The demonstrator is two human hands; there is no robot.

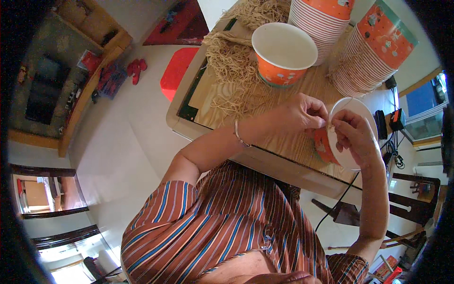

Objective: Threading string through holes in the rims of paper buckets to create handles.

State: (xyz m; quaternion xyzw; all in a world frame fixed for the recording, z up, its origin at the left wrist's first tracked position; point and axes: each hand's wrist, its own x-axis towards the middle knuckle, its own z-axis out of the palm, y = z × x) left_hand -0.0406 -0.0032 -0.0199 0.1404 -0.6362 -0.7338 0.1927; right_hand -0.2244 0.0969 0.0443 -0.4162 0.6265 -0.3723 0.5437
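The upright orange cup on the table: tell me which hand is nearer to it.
Left. The left hand is just below the upright orange cup; the right hand is farther right, on the tilted cup.

A living room at home — turned into a spot for piecework.

A wooden TV cabinet (71, 90) stands along the wall with a dark screen (40, 94) on it, red slippers (135, 68) lie on the pale tiled floor (127, 156), and dark chairs (416, 199) sit nearby — while the tabletop (283, 142) carries stacks of paper cups (373, 52) and a heap of string (231, 66).
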